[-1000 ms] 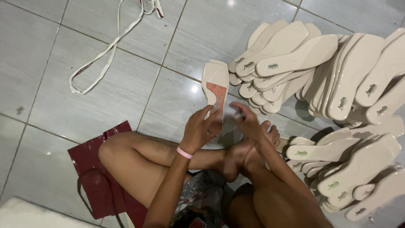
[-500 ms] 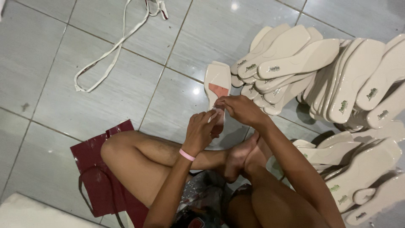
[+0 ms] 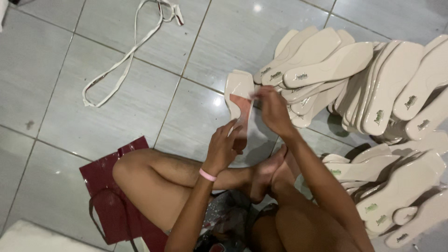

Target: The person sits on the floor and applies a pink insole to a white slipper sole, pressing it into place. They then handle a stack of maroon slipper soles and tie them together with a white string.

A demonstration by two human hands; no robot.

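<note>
Two hands work on one cream, flat shoe insole [image 3: 239,95] with a reddish patch on its narrow end, held upright above the grey tiled floor [image 3: 93,116] in front of my crossed legs. My left hand [image 3: 223,147], which carries a pink wristband [image 3: 207,175], is closed on the lower end of the insole. My right hand [image 3: 273,109] pinches a thin clear film [image 3: 248,123] at the insole's right edge; the film appears to be partly lifted off the surface, though glare makes this uncertain. A large pile of cream insoles [image 3: 373,93] lies on the floor just to the right, near my right hand. A dark red glossy bag [image 3: 112,200] sits under my left knee. A white strap loop [image 3: 126,56] lies well apart at upper left.
</note>
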